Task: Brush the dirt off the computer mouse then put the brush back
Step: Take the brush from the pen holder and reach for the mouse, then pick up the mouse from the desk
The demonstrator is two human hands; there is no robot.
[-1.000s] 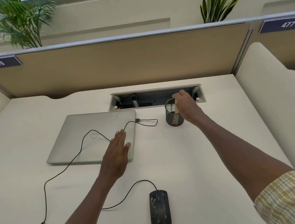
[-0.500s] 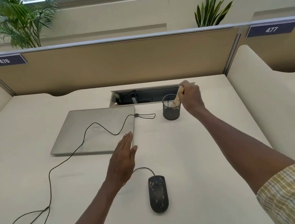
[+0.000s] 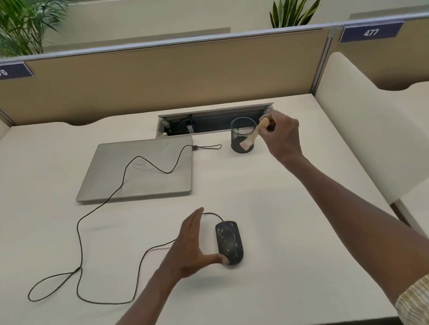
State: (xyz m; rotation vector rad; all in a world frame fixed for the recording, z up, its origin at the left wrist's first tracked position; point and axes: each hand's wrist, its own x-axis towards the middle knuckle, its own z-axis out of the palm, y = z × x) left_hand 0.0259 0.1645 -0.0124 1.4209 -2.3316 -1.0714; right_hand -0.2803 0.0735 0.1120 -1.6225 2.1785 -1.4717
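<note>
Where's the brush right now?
In the head view the brush is at the far right of the desk, held in the right hand, out of the mesh cup and angled across its front.

One mouse (image 3: 229,242), one brush (image 3: 253,136), one laptop (image 3: 138,169), one mesh cup (image 3: 243,134), two plants (image 3: 291,4)

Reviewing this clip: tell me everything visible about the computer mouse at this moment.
The computer mouse is a black, wired, oval mouse lying flat on the white desk, near the front edge, its nose pointing away from the person. Pale specks of dirt dot its top; a scroll wheel shows near the front. A thin black cable leaves its nose and loops left across the desk and over the closed laptop. The left hand is open beside it, the thumb at its near left end; contact cannot be confirmed.
</note>
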